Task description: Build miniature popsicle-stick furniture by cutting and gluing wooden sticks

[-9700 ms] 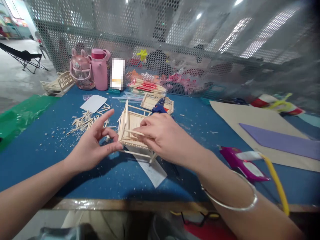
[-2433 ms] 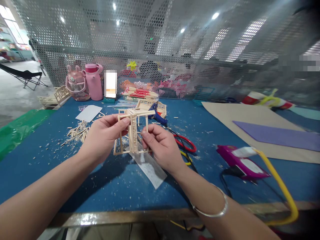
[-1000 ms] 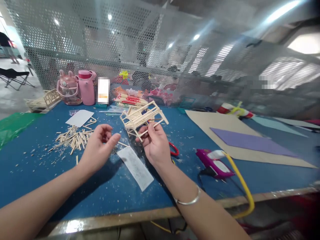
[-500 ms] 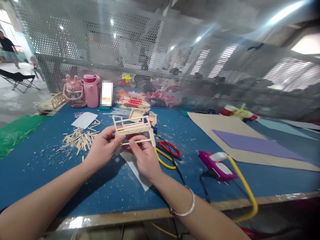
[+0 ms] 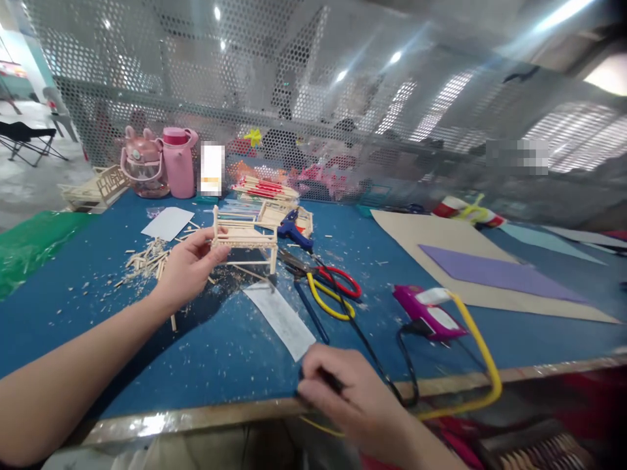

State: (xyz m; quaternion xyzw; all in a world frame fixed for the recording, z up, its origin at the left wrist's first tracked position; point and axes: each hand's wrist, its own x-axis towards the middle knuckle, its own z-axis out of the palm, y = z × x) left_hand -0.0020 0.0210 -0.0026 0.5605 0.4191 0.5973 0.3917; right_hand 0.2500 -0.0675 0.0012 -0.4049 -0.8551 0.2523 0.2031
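My left hand (image 5: 189, 264) grips the left end of a small bench-like frame (image 5: 245, 240) built from pale wooden sticks, and holds it above the blue table. My right hand (image 5: 347, 385) is apart from it at the table's front edge. Its fingers are curled, with something dark at them that I cannot make out. A white paper strip (image 5: 281, 320) lies just beyond that hand. Scissors with red and yellow handles (image 5: 330, 307) lie to the right of the frame, under a black cord. Behind them rests a blue glue gun (image 5: 295, 232).
Cut sticks (image 5: 149, 261) and crumbs lie scattered at the left. A purple power strip (image 5: 428, 313) with a yellow cable (image 5: 482, 346) sits at the right, before a tan board (image 5: 406, 241) and a purple sheet (image 5: 494, 271). Pink bottles (image 5: 179, 163) stand against the mesh panel (image 5: 245, 85).
My right hand has let go of the stick frame and moved down and right to the table's front edge. My left hand, still holding the frame, has shifted slightly left.
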